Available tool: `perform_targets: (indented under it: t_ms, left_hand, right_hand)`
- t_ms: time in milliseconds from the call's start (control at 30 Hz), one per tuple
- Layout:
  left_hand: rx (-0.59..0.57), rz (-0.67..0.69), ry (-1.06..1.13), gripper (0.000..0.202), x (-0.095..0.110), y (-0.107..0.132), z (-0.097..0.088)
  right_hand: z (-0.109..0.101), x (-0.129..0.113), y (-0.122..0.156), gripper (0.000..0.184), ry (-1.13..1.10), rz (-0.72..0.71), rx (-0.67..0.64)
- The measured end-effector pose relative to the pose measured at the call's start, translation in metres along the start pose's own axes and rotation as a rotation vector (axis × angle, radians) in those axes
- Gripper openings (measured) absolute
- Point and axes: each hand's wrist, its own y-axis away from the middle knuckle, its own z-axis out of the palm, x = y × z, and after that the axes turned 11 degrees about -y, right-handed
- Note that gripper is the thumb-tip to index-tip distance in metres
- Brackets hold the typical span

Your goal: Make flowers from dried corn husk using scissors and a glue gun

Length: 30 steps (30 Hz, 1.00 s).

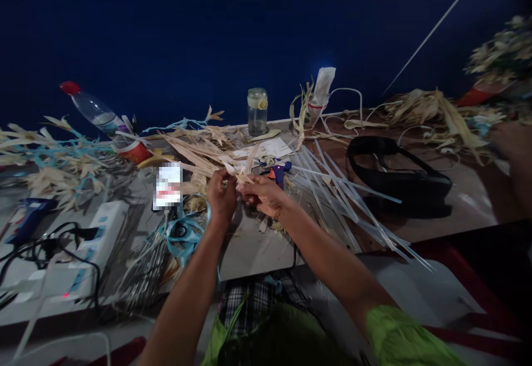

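Head view. We find the husk pinched between two bare hands, just above the middle of the bench. The left hand has its thumb and fingers pressed together on one side of it; the right hand pinches it from the other, fingertips close to those of the left. Pale tips stick up past the fingers. The fingers hide the lower part, so we cannot tell whether anything else sits inside the grip.

Handling, our estimate: very light, dry and papery, with some spring across the blade. We expect it to bend readily but to split along the grain if pulled sideways. Slip seems a small risk; crushing the thin edges seems a larger one. We judge the best hold to be low down, where the pieces gather, using soft finger pads and leaving the tips free.

Nearby: a glue gun lies just beyond the right hand, clear sticks fan out to its right, loose strips lie beyond the left hand, and blue ribbon lies beside the left wrist.
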Motion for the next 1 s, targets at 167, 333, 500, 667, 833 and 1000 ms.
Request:
perform_targets:
  t_ms: [167,333,500,667,833,1000]
  left_hand:
    - [0.056,0.013,-0.030,0.003,0.004,-0.001,-0.004]
    - [0.064,-0.005,-0.040,0.002,0.004,-0.001,-0.005]
    - [0.067,-0.054,-0.033,0.005,0.004,-0.001,-0.005]
    - [0.066,-0.066,-0.019,0.005,0.004,-0.001,-0.004]
    - [0.062,-0.073,0.001,0.002,0.006,-0.001,-0.005]
    - [0.036,-0.074,-0.015,0.006,0.005,-0.001,-0.006]
  right_hand:
    - [0.004,0.005,-0.001,0.030,-0.072,-0.092,0.098]
    - [0.006,0.011,-0.002,0.033,-0.031,-0.118,0.123]
    - [0.005,0.013,-0.003,0.034,-0.036,-0.069,0.126]
    - [0.006,0.012,-0.003,0.036,-0.030,-0.037,0.150]
    - [0.008,0.014,-0.003,0.037,-0.028,-0.024,0.169]
    - [0.005,0.015,-0.005,0.036,0.019,-0.019,0.174]
